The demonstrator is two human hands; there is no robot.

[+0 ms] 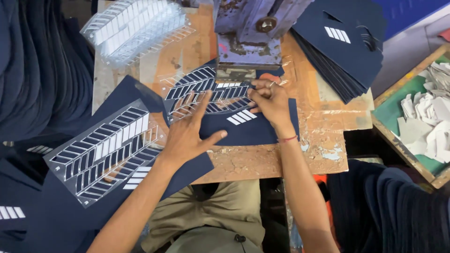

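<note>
Pinched grip: right hand (269, 100), glossy transfer sheet (206, 91)

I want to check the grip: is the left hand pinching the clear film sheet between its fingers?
No, the left hand lies flat with fingers spread on the clear film sheet, while the right hand pinches its edge.

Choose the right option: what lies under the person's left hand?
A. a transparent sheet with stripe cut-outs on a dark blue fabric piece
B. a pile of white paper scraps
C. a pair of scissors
A: the left hand presses flat on the transparent stripe sheet, which lies over the dark blue fabric piece.
</note>
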